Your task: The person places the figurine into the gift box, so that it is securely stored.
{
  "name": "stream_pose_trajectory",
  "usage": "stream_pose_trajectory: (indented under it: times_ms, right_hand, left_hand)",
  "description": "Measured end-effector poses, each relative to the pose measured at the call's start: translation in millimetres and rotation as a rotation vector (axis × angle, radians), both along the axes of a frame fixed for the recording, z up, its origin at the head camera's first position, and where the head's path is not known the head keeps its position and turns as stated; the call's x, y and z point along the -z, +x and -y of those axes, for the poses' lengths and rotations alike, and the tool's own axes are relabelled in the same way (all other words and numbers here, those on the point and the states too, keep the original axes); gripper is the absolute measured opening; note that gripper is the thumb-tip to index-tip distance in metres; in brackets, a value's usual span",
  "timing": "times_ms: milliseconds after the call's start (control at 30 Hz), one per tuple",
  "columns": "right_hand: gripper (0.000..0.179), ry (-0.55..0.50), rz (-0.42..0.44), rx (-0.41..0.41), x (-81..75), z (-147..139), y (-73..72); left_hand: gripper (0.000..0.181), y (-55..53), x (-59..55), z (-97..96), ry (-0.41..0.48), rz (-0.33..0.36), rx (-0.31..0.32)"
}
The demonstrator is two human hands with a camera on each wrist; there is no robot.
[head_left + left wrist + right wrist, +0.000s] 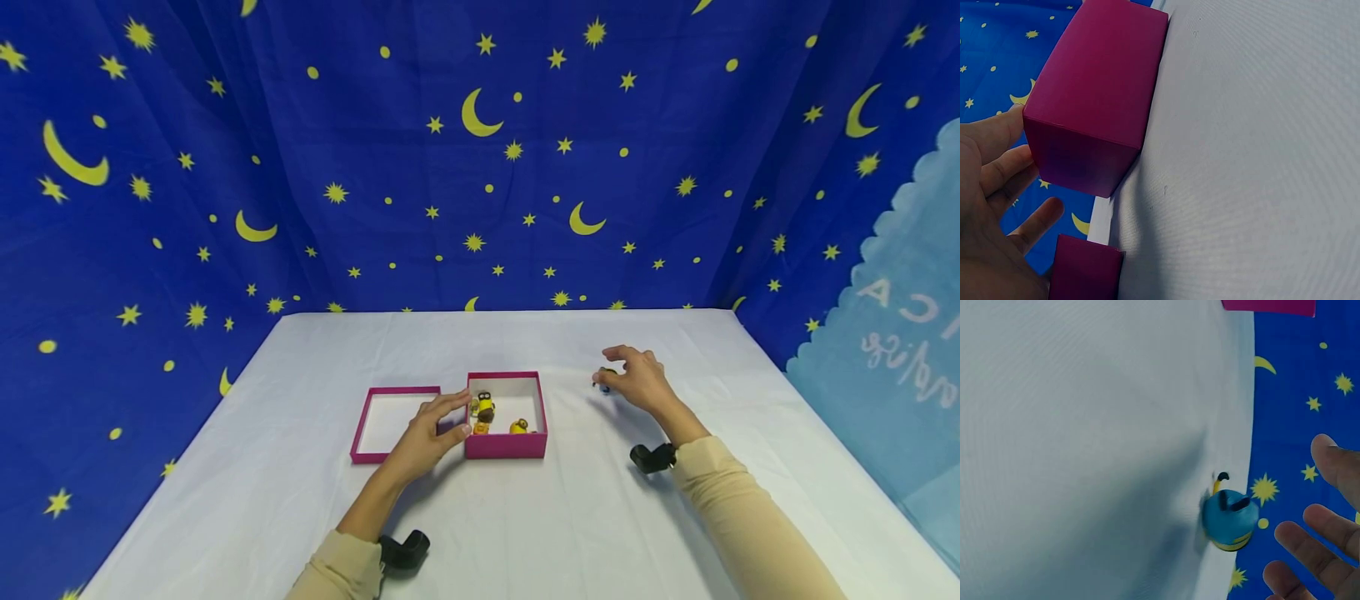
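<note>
Spread left grip (422,442) touches the box's (506,447) left edge; empty right grip (637,380) gapes beside a toy (1230,517). Banner (892,250) lettering (892,348) looks reversed.

We counted two hands: one left hand (423,442) and one right hand (637,379). We tallied two beige sleeves (742,508) and two black wrist mounts (652,458). On one white tablecloth (585,517) we found one magenta box (506,446) and, left of it, one magenta lid (386,421). Inside the box we made out at least two Minion figures (486,402); the small pieces at the left were too crowded to number. Farther right, we saw one blue-and-yellow toy figure (1232,515).
</note>
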State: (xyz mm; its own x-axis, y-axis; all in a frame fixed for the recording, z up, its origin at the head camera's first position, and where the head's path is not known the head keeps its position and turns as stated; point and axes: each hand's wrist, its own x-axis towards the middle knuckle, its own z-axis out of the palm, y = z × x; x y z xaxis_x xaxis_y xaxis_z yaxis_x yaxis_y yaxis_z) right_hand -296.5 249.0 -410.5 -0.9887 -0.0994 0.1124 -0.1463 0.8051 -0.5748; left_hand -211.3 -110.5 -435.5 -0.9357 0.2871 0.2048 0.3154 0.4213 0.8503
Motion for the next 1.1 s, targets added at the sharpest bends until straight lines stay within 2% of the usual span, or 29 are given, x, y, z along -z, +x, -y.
stream_pose_trajectory:
  times_ms: [200, 433, 733, 800, 1033, 1100]
  right_hand:
    - [0.053, 0.024, -0.009, 0.011, 6.3, -2.6, -3.0]
    - [0.052, 0.072, -0.018, 0.020, 14.3, -4.3, -8.6]
    - [0.053, 0.104, 0.023, 0.019, 17.1, -2.7, -10.5]
    - [0.052, 0.119, 0.027, 0.019, 17.0, -2.9, -10.4]
    - [0.049, 0.132, 0.031, 0.026, 19.1, -4.3, -11.2]
    - [0.049, 0.128, 0.033, 0.026, 19.6, -4.9, -10.5]
  left_hand:
    - [0.047, 0.4, -0.7, 0.2, 0.010, 0.017, -0.001]
    - [0.047, -0.3, -0.4, -0.1, 0.008, 0.001, 0.001]
    - [0.046, -0.8, 1.5, -0.5, 0.015, -0.009, 0.003]
    - [0.046, -0.8, 2.4, -0.8, 0.014, -0.028, 0.001]
    - [0.047, 0.4, 1.4, -0.6, 0.006, -0.031, -0.001]
    - [0.046, 0.5, 2.6, -0.4, -0.008, -0.066, 0.002]
